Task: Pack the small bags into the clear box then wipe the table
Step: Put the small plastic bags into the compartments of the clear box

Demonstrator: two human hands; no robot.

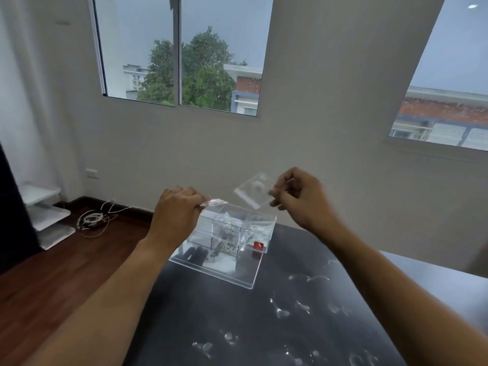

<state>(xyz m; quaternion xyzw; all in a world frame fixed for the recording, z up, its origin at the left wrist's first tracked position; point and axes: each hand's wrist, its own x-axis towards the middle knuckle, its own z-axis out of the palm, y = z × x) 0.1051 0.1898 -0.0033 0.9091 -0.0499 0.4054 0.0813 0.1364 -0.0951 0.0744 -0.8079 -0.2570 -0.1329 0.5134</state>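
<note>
Head view: lid (pixel 254 191) is pinched aloft by right hand (pixel 301 199); a bag (pixel 214 202) is pinched by left hand (pixel 177 207) over the box (pixel 232 241) on the bench (pixel 237 326). Bag is best lowered into an open compartment before release.

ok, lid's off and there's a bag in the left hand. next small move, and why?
Probably lower the left hand so its small bag drops into the clear box. The bag is pinched just above the box's open top, and the right hand holds the lid up and clear. Bags already lie inside. The table shows smears for wiping later.
</note>
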